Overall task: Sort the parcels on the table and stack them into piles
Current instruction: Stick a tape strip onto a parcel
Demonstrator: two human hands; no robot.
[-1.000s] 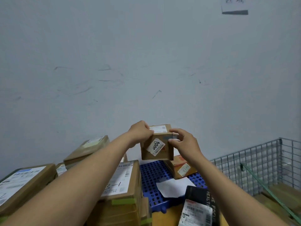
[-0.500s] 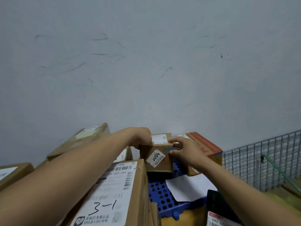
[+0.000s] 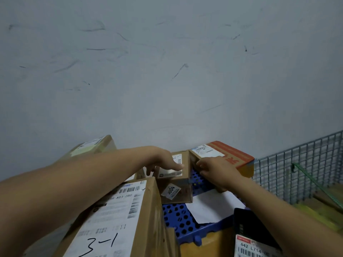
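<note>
You are setting the small brown box (image 3: pixel 175 184) on the blue pallet (image 3: pixel 178 219), and it seems to be standing on its own base, so this parcel is looking nearly placed. Your left hand (image 3: pixel 161 158) is lying on its top with the fingers (image 3: pixel 176 166) straight, pressing and not gripping. Your right hand (image 3: pixel 218 172) is reaching beside the box with the fingers (image 3: pixel 201 166) curled. I cannot tell whether they are touching it or the orange-topped box (image 3: pixel 230 157) just behind them. No tidy pile is showing around your fingers. The big box marked 3-1 (image 3: pixel 118 216) is lying nearer to you than your left fingers, a tilted box (image 3: pixel 96 145) is leaning beyond them, and a black parcel (image 3: pixel 240 225) is waiting below your right fingers. I judge that most of the sorting is remaining.
</note>
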